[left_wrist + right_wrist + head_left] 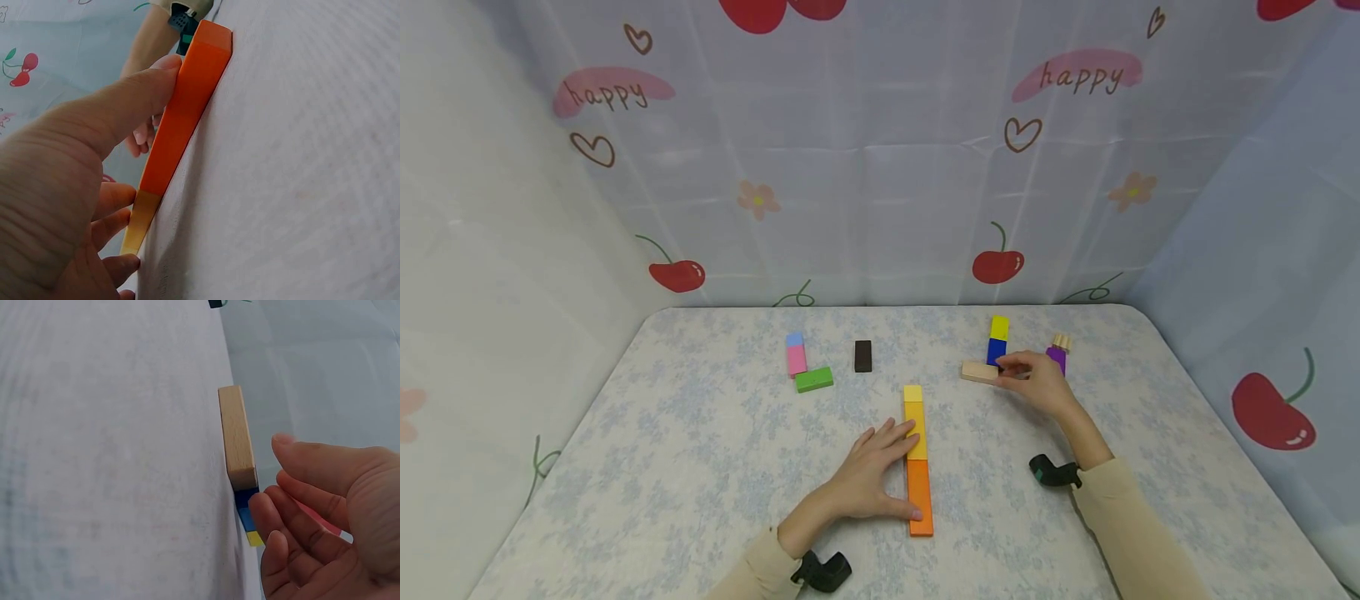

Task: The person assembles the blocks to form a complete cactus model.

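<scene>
My left hand (871, 475) lies with fingers spread along a straight row of blocks. Its thumb touches the orange block (920, 500), and fingertips touch the amber-yellow block (915, 412). A pale yellow block (912, 392) tops the row's far end. At the right, my right hand (1039, 382) hovers beside a plain wooden block (979, 372), its fingers loosely bent. In the right wrist view, a gap separates the thumb from the wooden block (235, 428). Behind that block, a dark blue block (997, 351) and a bright yellow block (1000, 327) form a line.
Beyond the right hand lies a purple block (1057, 357) with small wooden pieces (1062, 341). Farther left are a dark brown block (862, 356), a green block (815, 380), a pink block (796, 361) and a light blue block (794, 339). A printed curtain (865, 225) borders the table.
</scene>
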Available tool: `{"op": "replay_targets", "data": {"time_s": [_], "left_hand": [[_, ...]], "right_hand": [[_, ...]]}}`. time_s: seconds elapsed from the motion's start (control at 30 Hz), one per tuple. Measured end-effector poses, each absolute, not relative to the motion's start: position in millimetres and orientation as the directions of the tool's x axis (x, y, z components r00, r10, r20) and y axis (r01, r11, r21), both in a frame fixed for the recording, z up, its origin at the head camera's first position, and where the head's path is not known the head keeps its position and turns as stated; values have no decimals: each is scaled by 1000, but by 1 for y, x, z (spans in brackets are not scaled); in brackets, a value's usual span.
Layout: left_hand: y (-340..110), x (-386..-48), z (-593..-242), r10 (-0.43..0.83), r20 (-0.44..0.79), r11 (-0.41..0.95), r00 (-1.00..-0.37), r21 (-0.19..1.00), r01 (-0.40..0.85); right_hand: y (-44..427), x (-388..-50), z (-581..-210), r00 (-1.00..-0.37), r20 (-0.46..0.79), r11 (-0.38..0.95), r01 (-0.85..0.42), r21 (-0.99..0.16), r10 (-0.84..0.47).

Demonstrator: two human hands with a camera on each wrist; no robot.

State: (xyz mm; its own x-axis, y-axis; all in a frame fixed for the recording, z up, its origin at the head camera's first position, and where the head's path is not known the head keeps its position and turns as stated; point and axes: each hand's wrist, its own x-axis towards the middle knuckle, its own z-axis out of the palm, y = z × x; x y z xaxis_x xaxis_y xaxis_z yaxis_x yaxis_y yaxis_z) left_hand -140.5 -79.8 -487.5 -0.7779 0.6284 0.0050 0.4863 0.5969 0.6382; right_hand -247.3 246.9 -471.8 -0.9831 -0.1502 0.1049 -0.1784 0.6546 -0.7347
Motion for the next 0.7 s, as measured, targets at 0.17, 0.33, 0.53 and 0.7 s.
{"op": "replay_targets", "data": {"time_s": [0.17,0.33,0.53,0.7], "left_hand": [[-80,-141,-488,631,6,593,-776,642,487],[-80,-141,-489,633,6,592,-774,641,489],[-80,-142,-490,634,7,591,-773,640,491],[-80,-142,-491,633,7,592,-775,640,489]], "right_hand": [[248,-248,-474,-984,90,666,-170,-727,-154],[250,-250,-478,-983,88,663,-175,-728,-162],[250,-252,-479,-983,90,660,-177,-730,-163],[249,-253,-481,-984,83,669,-168,-724,-157]]}}
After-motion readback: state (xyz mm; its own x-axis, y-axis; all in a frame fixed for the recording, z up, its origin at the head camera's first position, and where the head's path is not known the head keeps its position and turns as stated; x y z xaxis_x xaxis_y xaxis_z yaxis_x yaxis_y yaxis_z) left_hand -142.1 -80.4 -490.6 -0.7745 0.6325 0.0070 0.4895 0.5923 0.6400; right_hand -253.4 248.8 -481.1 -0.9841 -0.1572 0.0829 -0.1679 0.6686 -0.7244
